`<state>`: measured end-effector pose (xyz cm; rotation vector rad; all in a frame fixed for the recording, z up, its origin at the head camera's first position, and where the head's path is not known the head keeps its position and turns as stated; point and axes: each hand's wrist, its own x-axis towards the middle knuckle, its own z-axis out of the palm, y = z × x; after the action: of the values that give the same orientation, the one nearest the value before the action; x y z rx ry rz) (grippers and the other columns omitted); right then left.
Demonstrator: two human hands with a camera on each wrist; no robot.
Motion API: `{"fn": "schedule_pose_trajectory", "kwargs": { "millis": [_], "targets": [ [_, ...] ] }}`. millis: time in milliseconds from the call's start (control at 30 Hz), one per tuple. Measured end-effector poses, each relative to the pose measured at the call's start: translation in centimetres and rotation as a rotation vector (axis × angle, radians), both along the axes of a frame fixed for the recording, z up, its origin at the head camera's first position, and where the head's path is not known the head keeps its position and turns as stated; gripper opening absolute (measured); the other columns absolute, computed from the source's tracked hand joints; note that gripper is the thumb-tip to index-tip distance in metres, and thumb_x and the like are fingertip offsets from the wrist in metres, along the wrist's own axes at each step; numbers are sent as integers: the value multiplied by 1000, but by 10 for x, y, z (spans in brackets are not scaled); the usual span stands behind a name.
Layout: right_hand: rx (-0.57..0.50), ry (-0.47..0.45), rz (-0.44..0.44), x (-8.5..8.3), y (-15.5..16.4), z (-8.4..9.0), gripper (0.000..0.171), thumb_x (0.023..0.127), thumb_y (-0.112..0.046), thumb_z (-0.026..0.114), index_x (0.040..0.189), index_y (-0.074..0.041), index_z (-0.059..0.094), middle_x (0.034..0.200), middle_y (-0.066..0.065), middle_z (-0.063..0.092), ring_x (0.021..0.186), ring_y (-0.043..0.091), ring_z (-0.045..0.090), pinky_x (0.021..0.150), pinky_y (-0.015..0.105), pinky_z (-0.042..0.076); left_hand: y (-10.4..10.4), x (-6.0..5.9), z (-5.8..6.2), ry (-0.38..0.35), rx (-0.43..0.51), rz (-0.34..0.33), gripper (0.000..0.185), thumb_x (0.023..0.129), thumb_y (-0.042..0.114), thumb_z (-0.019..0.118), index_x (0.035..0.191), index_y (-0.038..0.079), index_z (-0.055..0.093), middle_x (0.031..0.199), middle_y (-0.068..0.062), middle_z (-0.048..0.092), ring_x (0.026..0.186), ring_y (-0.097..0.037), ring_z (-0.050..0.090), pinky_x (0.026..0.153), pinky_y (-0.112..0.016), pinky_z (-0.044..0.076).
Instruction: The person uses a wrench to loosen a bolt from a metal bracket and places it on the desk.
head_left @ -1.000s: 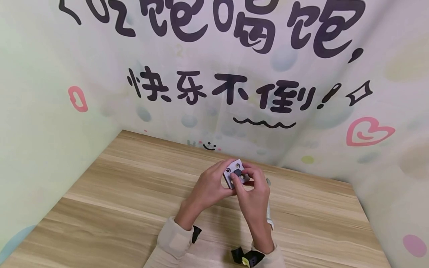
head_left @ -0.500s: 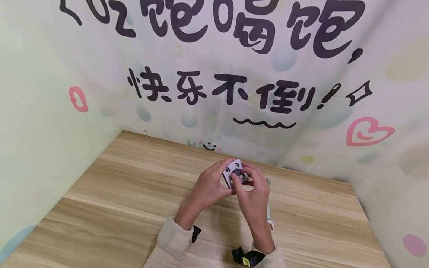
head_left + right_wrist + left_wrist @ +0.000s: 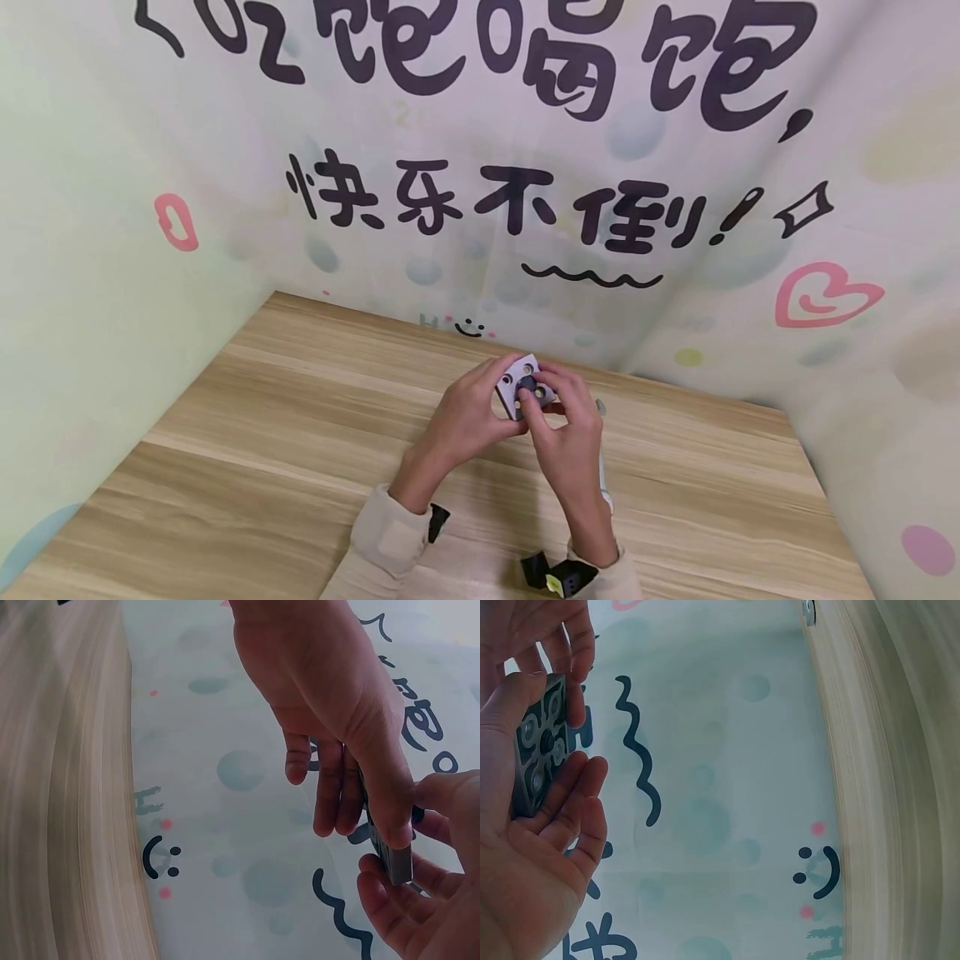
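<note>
A square, light grey plate (image 3: 517, 372) with a hole near each corner is held above the table. My left hand (image 3: 467, 410) grips it by its edges, with fingers and thumb on opposite sides. At the plate's centre sits a round black knob (image 3: 527, 383), which my right hand (image 3: 567, 437) pinches between thumb and index finger. In the left wrist view the plate's darker underside (image 3: 531, 754) shows round recesses and a black piece in the middle. From the right wrist view the plate (image 3: 400, 866) appears edge-on, with the knob mostly hidden by the hands.
The wood-grain table (image 3: 300, 467) meets a printed cloth backdrop (image 3: 420, 250) just beyond the hands. A whitish object (image 3: 605, 493) lies on the table, partly hidden behind my right wrist. A small grey item (image 3: 600, 407) shows beside the right hand.
The plate and both hands have shifted very slightly to the left and up. The right thumb and index finger stay on the knob, and the left grip is the same.
</note>
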<state>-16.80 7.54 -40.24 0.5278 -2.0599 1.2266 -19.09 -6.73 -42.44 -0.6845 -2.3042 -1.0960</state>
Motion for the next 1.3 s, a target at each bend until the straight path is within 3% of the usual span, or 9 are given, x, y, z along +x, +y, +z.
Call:
{"fn": "schedule_pose_trajectory", "kwargs": {
  "millis": [133, 400, 667, 900, 1167, 1300],
  "targets": [
    [-1, -18, 19, -8, 6, -13, 25, 81, 5, 76, 105, 1, 72, 115, 18, 67, 94, 26, 66, 62, 30, 56, 0, 0, 0, 4, -3, 6, 76, 69, 18, 90, 135, 7, 55, 120, -7, 67, 99, -17, 64, 81, -30, 55],
    [21, -17, 62, -8, 9, -12, 25, 86, 0, 73, 111, -3, 72, 119, 14, 66, 97, 25, 66, 65, 30, 56, -1, 0, 0, -2, 3, 6, 72, 71, 20, 88, 134, 5, 56, 120, -8, 67, 99, -18, 65, 80, -31, 55],
    [65, -11, 78, -8, 11, -10, 26, 90, 0, 69, 115, -5, 72, 123, 11, 64, 102, 22, 65, 73, 14, 51, -1, 0, 0, 3, 4, 6, 71, 72, 19, 88, 133, 4, 56, 120, -8, 67, 100, -18, 65, 81, -32, 55],
    [27, -59, 94, -7, 11, -12, 30, 89, 0, 70, 118, -5, 71, 124, 12, 63, 102, 23, 64, 69, 26, 55, -1, 0, -1, 3, 5, 4, 74, 70, 19, 90, 134, 5, 55, 121, -9, 67, 101, -19, 65, 82, -32, 55],
    [-23, -66, 35, -7, 7, -10, 37, 83, 0, 76, 119, -2, 66, 115, 13, 66, 94, 21, 64, 66, 23, 55, 0, 0, 1, 5, 0, -4, 76, 69, 19, 90, 135, 7, 55, 120, -6, 67, 98, -17, 64, 81, -31, 54],
    [-51, -70, 3, -3, 2, -4, 33, 80, 5, 77, 111, 4, 66, 109, 18, 67, 89, 25, 65, 65, 18, 53, 1, 1, 1, -1, -8, -5, 78, 67, 18, 91, 136, 8, 54, 121, -6, 67, 100, -16, 64, 83, -31, 54]
  ]
}}
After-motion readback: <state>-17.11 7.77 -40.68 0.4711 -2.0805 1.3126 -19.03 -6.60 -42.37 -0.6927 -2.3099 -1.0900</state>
